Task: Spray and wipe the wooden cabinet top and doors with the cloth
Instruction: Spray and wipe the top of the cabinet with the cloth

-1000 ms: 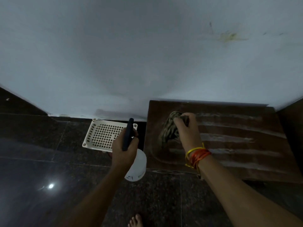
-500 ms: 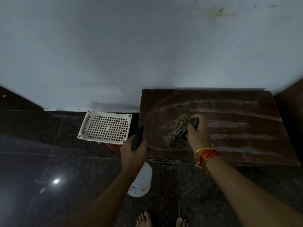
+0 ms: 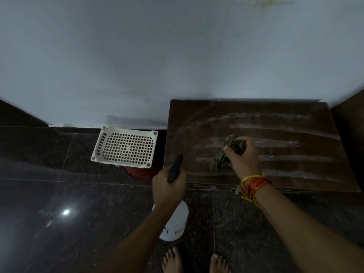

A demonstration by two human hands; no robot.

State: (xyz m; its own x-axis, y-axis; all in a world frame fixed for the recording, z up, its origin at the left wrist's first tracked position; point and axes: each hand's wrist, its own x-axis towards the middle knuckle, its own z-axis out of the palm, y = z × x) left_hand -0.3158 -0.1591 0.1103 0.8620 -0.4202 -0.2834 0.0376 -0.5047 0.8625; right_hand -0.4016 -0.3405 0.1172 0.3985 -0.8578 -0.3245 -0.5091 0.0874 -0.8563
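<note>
We are wiping the dark brown wooden cabinet top (image 3: 295, 168) with the bunched olive-and-tan patterned cloth (image 3: 226, 154), and over the last second the cloth has been travelling — from the back left part of the top toward the middle and nearer the front edge. Our right hand (image 3: 244, 156), with yellow and orange threads round the wrist, is clutching the cloth in a tight grip, its fingers curled round the wad while the loose end is trailing on the wood. Pale horizontal streaks of spray are lying across the top, from left to right, and they are showing up on both sides of the cloth, so we are judging the top only partly wiped.

Our left hand (image 3: 167, 186) is holding the white plastic spray bottle (image 3: 174, 223) by its black trigger head (image 3: 175, 168), fingers wrapped round it; it has been sinking lower and closer to the cabinet's front left corner, off the wood and over the dark speckled stone floor (image 3: 59, 213). The doors are not showing from this angle — we are taking them as still to do.

Just left of the cabinet, a white perforated plastic basket (image 3: 124, 148) is sitting against the pale grey wall (image 3: 157, 56), with something reddish beneath it.
</note>
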